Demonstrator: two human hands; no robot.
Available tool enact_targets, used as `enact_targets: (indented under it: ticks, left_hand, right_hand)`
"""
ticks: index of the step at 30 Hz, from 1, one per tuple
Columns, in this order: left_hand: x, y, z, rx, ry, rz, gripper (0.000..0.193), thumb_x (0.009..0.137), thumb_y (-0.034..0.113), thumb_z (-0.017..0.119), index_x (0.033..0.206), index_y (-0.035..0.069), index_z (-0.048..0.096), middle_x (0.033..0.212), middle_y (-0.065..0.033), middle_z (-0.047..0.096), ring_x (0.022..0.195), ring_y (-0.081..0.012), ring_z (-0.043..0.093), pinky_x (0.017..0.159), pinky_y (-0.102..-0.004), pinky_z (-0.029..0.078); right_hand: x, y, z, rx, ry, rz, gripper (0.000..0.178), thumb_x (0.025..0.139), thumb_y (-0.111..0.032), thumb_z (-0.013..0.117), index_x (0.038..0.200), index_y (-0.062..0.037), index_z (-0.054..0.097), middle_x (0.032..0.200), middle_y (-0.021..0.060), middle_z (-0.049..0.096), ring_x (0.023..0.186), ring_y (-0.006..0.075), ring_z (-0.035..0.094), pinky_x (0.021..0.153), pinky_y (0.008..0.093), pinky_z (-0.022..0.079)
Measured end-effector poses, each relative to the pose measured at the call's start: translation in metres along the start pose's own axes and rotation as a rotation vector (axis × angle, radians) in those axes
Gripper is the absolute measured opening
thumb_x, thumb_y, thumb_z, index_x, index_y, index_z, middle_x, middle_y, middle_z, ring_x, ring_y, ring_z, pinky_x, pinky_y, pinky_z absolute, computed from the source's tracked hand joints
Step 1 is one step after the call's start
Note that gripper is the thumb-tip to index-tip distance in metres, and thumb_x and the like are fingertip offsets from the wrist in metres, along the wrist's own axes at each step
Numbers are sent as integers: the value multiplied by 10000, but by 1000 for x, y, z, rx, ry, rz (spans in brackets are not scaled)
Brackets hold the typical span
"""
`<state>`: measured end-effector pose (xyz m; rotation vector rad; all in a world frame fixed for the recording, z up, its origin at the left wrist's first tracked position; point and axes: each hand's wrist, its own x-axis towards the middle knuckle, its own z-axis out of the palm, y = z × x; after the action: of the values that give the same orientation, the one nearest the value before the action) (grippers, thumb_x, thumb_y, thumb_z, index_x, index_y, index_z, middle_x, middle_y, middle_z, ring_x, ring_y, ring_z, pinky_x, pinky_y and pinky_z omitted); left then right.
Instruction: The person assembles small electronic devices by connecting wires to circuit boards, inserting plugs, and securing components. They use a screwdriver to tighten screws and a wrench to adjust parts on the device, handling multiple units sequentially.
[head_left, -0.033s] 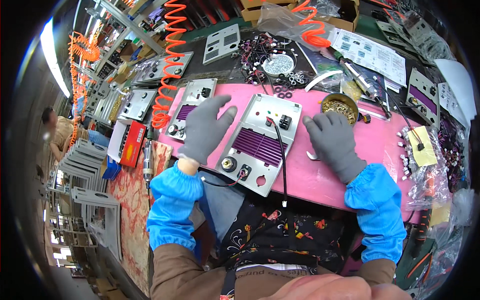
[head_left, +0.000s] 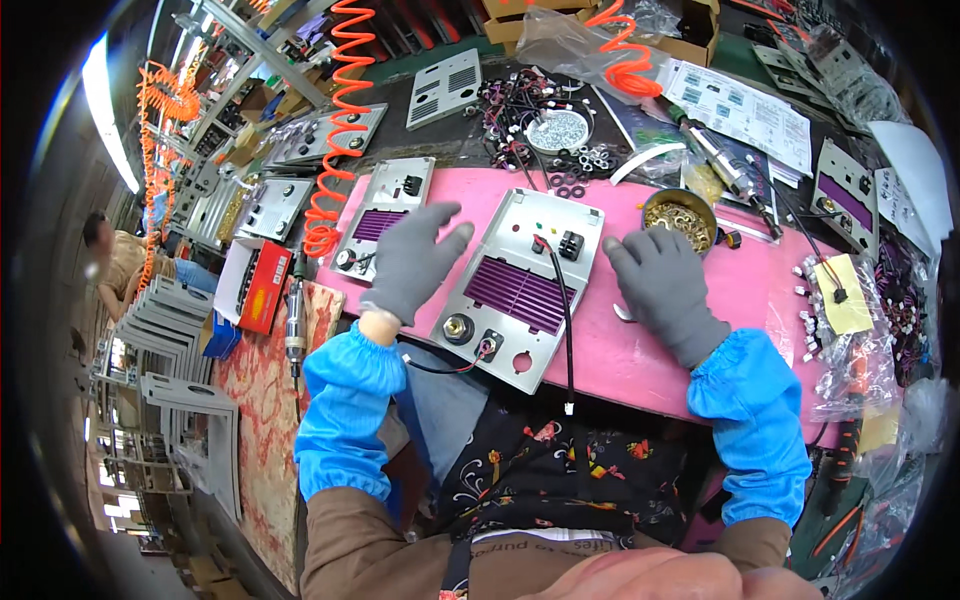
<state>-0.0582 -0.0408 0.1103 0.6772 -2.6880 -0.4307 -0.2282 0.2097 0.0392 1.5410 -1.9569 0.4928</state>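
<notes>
A silver metal panel (head_left: 526,222) lies on the pink mat, tilted, between my hands. It has a purple slotted grille (head_left: 515,295), a black switch block (head_left: 571,245) and a round brass-centred fitting (head_left: 458,329). A black cable (head_left: 564,320) runs down across it to a white connector past the mat's front edge. My left hand (head_left: 415,262), grey-gloved, hovers at the panel's left side, fingers apart and nothing in them. To the right, my grey-gloved right hand (head_left: 665,285) has its thumb spread away from bent fingers, near a bowl of small brass-coloured parts (head_left: 678,216); nothing shows in it.
A second panel (head_left: 382,205) lies behind my left hand. Orange coiled hoses (head_left: 345,120) hang at the back left. Beyond the mat are a dish of small silver parts (head_left: 558,131), bundled wires (head_left: 510,105) and a power screwdriver (head_left: 725,165). A red box (head_left: 262,287) stands left.
My left hand has shifted very slightly down, and my right hand slightly left. The panel and cable look the same.
</notes>
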Motion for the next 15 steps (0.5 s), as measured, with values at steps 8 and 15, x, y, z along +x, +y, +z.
enact_targets:
  ticks: [8, 15]
  left_hand:
    - [-22, -24, 34, -406, -335, -252, 366, 898, 256, 680, 1196, 44, 671, 950, -134, 730, 831, -185, 696, 756, -320, 541]
    - [14, -15, 41, -440, -109, -46, 295, 946, 229, 634, 1153, 25, 687, 1009, -127, 726, 865, -126, 666, 762, -276, 531]
  right_hand:
    - [0, -4, 10, 31, -45, 39, 232, 796, -149, 630, 1019, -97, 661, 880, 43, 584, 898, 232, 585, 793, 383, 453]
    - [2, 3, -1, 86, -178, 78, 331, 751, -213, 685, 1066, -121, 643, 878, 55, 603, 907, 247, 601, 805, 410, 466]
